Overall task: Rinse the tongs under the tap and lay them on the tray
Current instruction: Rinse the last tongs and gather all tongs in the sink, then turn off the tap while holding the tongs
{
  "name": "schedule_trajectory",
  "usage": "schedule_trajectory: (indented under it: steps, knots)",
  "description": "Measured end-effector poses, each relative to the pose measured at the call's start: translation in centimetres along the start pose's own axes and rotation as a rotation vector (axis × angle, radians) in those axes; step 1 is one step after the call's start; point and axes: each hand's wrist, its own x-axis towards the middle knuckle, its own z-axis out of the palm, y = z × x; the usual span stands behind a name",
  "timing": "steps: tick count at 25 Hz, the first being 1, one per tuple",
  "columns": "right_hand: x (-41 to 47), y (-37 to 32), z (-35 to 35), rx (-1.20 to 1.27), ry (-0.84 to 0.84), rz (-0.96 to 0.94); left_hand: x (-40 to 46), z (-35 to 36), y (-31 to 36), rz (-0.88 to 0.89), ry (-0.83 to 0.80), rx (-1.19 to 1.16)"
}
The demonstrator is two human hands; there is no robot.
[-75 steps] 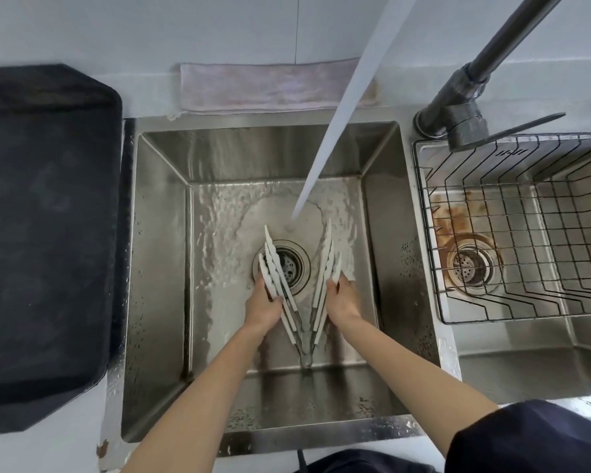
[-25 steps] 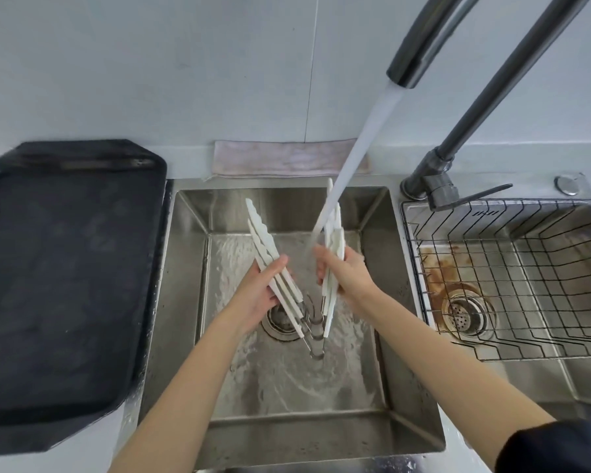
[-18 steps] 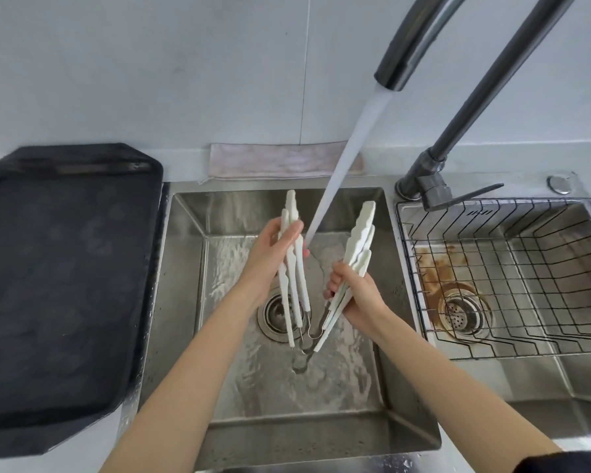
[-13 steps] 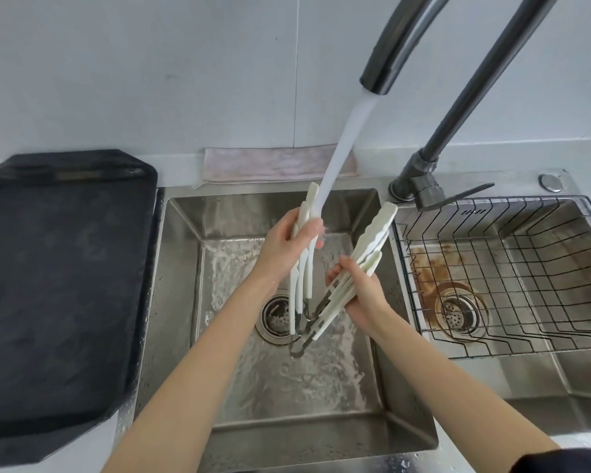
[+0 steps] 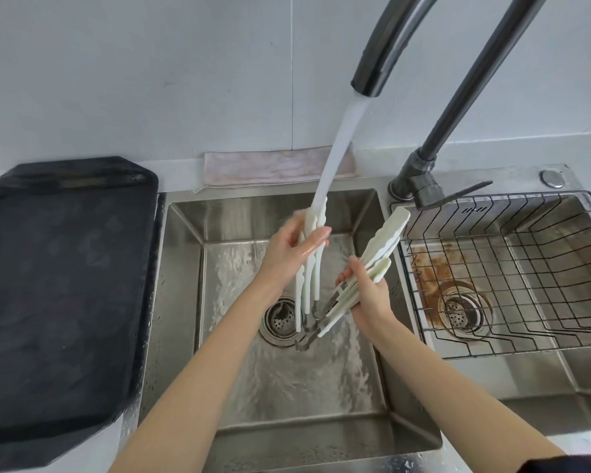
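Observation:
I hold a bundle of white tongs (image 5: 379, 244) spread in a V over the left sink basin (image 5: 287, 380), their metal hinge ends pointing down. My left hand (image 5: 292, 249) grips the left arms, which stand nearly upright in the water stream (image 5: 338, 151) from the dark tap spout (image 5: 382, 52). My right hand (image 5: 367, 293) grips the right arms, which lean out to the right, clear of the stream. The black tray (image 5: 58, 288) lies on the counter left of the sink with nothing on it.
A wire rack (image 5: 512, 268) sits in the right basin over a rust-stained drain. The tap's base and lever (image 5: 423, 189) stand between the two basins. A folded pale cloth (image 5: 270, 167) lies behind the left basin, against the wall.
I have lifted the tongs from the basin floor up toward the spout. The left arms moved into the stream, which earlier fell on the right arms, and the right arms swung out to the right.

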Motion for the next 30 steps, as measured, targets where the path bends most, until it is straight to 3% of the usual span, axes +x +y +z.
schedule_trajectory:
  steps: [6,11,16,20,23,30]
  knots:
    - [-0.2,-1.1,1.0,-0.014,-0.005,-0.055,0.3,0.1,-0.7,-0.041,0.141,0.038]
    - [-0.6,-2.1,1.2,-0.365,-0.116,-0.098,-0.6,-0.6,-2.2,-0.142,0.304,0.039]
    - [-1.2,-5.0,0.3,-0.630,-0.209,-0.174,-0.8,-0.3,-1.3,-0.230,0.361,-0.176]
    - [-0.2,-9.4,-2.4,-0.120,0.097,-0.254,-0.9,-0.2,-0.4,-0.221,0.387,-0.179]
    - [1.7,-12.1,-4.0,-0.142,0.230,-0.343,-1.2,0.0,0.1,-0.223,0.411,-0.198]
    - [3.2,-13.7,-4.0,-0.259,0.295,-0.441,-1.6,-0.1,0.2,-0.224,0.425,-0.216]
